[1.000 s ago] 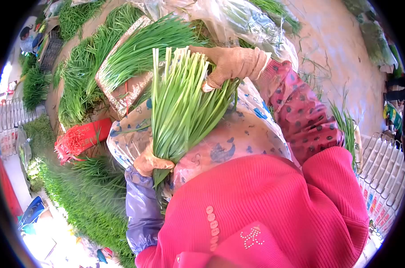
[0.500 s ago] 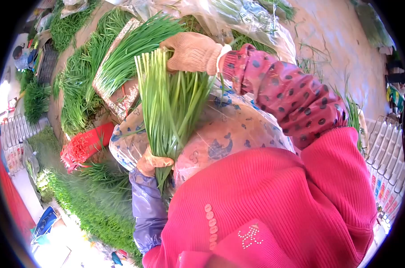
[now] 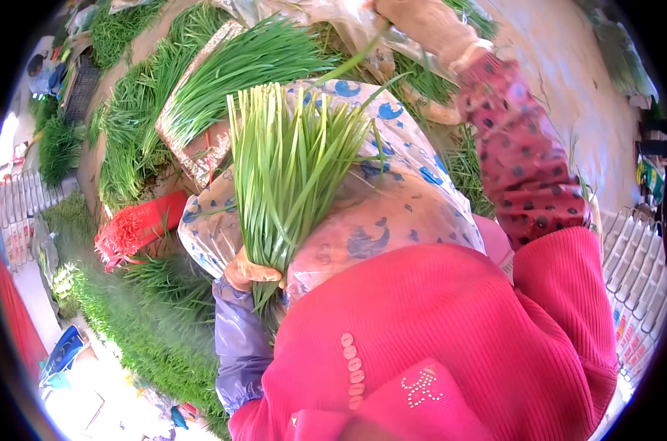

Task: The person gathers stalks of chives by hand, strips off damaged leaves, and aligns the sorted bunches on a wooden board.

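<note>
My left hand point(image 3: 251, 272), in a tan glove, is wrapped round the lower part of a bunch of garlic chives point(image 3: 289, 169). The pale cut ends point up and away, and the leaves fan out over my lap. Farther off at the top, my gloved right hand point(image 3: 429, 28) is closed on a single chive stalk point(image 3: 359, 60) that trails toward the bunch. The right fingertips are partly cut off by the frame edge. Beneath the bunch, a translucent apron with blue prints point(image 3: 414, 154) covers my knees.
Another chive pile point(image 3: 238, 81) lies on a patterned board point(image 3: 183, 99) ahead. A red bundle of ties point(image 3: 138, 228) sits at left, near heaps of greens point(image 3: 149, 331). Clear plastic sheeting point(image 3: 296, 9) lies at the top; a metal rack point(image 3: 638, 272) stands at right.
My right hand has moved from the top of the bunch up and to the right, drawing a stalk away. The left hand keeps its grip; the bunch's top has spread wider.
</note>
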Motion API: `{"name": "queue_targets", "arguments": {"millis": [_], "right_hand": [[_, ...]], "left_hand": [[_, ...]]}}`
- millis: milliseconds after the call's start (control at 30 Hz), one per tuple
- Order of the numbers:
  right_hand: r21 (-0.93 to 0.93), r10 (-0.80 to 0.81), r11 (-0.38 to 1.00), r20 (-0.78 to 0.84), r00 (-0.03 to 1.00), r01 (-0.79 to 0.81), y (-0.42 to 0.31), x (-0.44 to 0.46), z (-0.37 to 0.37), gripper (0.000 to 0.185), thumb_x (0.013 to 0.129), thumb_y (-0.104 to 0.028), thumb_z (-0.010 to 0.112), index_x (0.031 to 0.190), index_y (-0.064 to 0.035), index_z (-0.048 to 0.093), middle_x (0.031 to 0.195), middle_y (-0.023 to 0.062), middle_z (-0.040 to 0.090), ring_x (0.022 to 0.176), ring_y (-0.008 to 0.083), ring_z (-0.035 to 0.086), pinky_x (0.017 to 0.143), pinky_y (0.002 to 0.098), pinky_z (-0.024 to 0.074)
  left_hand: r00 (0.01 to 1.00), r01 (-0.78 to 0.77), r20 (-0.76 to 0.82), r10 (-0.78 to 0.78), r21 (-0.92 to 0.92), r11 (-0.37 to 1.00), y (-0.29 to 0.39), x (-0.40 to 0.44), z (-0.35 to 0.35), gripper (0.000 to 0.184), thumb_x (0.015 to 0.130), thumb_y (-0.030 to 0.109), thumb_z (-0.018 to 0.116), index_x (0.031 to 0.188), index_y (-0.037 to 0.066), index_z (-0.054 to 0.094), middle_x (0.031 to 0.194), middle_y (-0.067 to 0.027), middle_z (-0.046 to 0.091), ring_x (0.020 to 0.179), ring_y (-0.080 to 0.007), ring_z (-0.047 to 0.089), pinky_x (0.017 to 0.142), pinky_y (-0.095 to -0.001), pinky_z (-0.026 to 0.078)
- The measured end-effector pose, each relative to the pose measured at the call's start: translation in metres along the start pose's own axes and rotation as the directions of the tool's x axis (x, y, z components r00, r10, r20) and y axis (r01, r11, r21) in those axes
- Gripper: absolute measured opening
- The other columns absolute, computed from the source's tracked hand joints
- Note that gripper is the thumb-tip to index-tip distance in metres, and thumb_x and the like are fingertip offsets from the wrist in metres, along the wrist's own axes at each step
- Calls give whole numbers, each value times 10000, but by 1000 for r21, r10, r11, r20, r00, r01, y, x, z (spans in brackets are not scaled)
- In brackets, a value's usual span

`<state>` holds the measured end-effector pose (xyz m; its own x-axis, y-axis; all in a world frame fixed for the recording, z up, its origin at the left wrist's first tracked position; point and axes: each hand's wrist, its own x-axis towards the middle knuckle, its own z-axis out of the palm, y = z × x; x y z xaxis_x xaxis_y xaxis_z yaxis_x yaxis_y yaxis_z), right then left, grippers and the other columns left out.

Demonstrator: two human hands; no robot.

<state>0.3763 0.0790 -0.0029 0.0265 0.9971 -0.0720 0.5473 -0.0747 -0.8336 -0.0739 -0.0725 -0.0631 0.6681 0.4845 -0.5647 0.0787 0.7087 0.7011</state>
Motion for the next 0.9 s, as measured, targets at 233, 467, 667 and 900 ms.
{"name": "queue_targets", "arguments": {"millis": [233, 467, 667, 900], "right_hand": [[47, -3, 998, 599, 801, -31, -45, -55, 39, 279, 833, -271, 661, 968, -27, 673, 687, 44, 628, 597, 114, 558, 581, 274, 464], [179, -47, 979, 654, 755, -94, -27, -52, 62, 235, 799, -251, 674, 756, -20, 665, 579, 32, 578, 543, 121, 529, 539, 309, 435], [-136, -6, 988, 453, 892, 75, -28, -65, 60, 269, 796, -294, 624, 869, -42, 684, 682, 144, 635, 646, 270, 623, 623, 380, 481], [-423, -169, 850, 346, 923, 315, -12, -75, 56, 223, 816, -270, 584, 874, -71, 667, 730, 169, 630, 726, 355, 625, 696, 457, 497]], "left_hand": [[996, -41, 74, 47, -92, 995, -3, 2, -4, 739, 648, -27, 827, 1279, -37, 443, 959, -145, 647, 697, -250, 663, 560, -361, 546], [1000, 2, 0, -2, 30, 1000, 16, -2, 12, 749, 638, 37, 855, 1275, -23, 464, 1020, -118, 650, 775, -216, 660, 623, -353, 540], [1000, -15, -8, 20, 363, 931, 0, 8, -4, 931, 594, 293, 915, 1337, 10, 431, 1236, -89, 572, 1133, -219, 536, 970, -368, 431], [998, -39, 57, 18, 401, 915, -9, 7, -18, 962, 584, 327, 919, 1347, 8, 427, 1273, -91, 555, 1153, -213, 520, 980, -382, 413]]}}
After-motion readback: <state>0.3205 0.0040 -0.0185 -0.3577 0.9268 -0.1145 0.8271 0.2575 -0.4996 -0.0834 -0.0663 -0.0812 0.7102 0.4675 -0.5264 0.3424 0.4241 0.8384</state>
